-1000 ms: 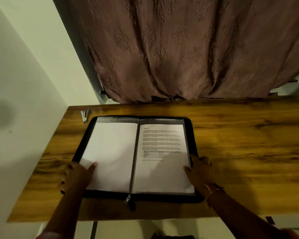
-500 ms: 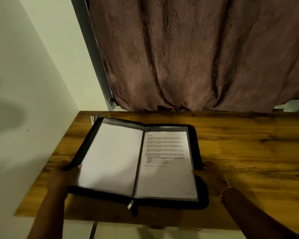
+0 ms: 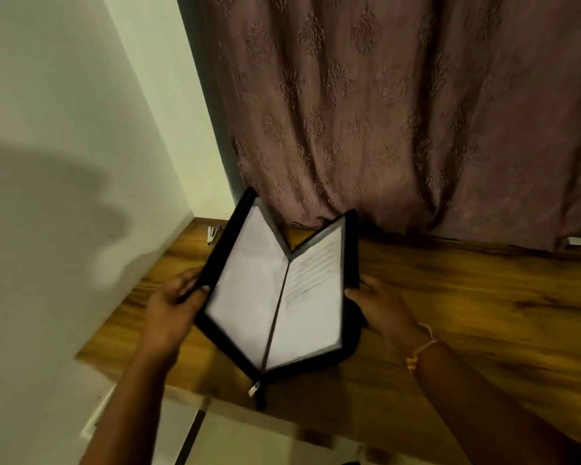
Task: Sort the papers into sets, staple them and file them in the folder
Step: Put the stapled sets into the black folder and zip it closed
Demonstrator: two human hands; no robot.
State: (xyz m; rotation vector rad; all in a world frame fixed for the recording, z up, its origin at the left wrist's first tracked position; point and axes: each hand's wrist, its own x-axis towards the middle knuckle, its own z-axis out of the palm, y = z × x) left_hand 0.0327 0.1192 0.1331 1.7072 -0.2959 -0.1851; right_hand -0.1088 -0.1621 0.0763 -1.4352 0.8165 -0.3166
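Left hand: grip curled round the left cover edge of the black zip folder. Right hand: grip pinching the right cover edge. Folder half-folded in a V over the worktop, left end. Inside: blank sheet left, printed sheet right; text blurred, unreadable. Stapler lies behind, beside the wall.

My feed is dim and warm-toned, and the light source is out of view. A broad soft shadow spreads over the pale plaster wall on the left. Motion blur smears the black zip-edged folder and the left hand, and the print on the right page is unreadable. The mauve patterned curtain is sharper. Wide-angle distortion slants the wall corner and the edges of the brown wooden bench.
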